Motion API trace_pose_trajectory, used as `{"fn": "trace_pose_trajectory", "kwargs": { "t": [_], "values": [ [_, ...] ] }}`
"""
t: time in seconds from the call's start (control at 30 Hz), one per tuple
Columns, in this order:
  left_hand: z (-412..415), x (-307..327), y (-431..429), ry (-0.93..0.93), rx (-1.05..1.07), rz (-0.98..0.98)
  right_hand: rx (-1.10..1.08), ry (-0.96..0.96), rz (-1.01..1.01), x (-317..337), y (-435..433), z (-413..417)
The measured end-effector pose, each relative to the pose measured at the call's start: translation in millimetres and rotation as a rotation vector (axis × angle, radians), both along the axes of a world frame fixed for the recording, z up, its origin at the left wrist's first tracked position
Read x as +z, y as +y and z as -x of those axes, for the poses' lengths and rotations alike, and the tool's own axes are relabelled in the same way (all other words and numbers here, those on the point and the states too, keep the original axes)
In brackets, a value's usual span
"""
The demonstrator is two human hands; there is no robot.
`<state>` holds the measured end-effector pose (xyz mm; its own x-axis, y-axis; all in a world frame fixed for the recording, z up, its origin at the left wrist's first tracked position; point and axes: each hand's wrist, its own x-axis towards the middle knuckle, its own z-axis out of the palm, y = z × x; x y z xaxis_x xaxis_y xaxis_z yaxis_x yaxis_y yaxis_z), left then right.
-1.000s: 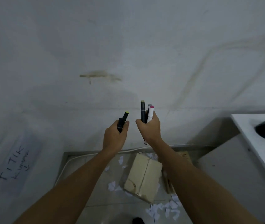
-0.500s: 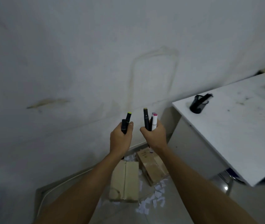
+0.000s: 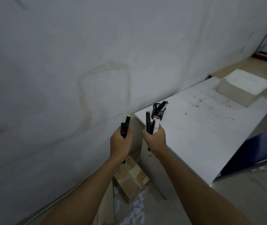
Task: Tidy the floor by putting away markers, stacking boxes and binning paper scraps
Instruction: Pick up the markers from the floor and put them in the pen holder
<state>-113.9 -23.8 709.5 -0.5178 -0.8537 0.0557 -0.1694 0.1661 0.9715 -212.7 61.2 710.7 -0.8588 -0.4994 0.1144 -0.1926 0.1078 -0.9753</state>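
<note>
Head view: left hand grips two black markers upright. Right hand grips several markers near a white table holding a black pen cup.

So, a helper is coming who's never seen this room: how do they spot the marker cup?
Find the white table against the wall. At its left corner stands a small black cup with markers sticking out. Its only neighbour there is a bigger, pale box.

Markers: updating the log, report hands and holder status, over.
Left hand grips two black markers. Right hand grips marker bunch. Black holder on white table ahead. Nothing between.
</note>
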Motion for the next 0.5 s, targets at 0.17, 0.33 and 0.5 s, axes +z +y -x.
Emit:
{"fn": "trace_pose_trajectory", "kwargs": {
  "t": [0.17,0.33,0.5],
  "values": [
    [51.8,-10.5,9.7,-0.009,-0.059,-0.018,-0.028,-0.026,-0.005,-8.8,1.6,43.8],
    [110.4,-24.5,-3.2,-0.032,-0.060,-0.073,-0.053,-0.024,-0.014,-20.1,-8.7,101.3],
    [166.6,-29.9,-18.7,-0.028,-0.044,-0.120,-0.093,-0.063,-0.042,-26.4,-26.7,158.5]
  ]
}}
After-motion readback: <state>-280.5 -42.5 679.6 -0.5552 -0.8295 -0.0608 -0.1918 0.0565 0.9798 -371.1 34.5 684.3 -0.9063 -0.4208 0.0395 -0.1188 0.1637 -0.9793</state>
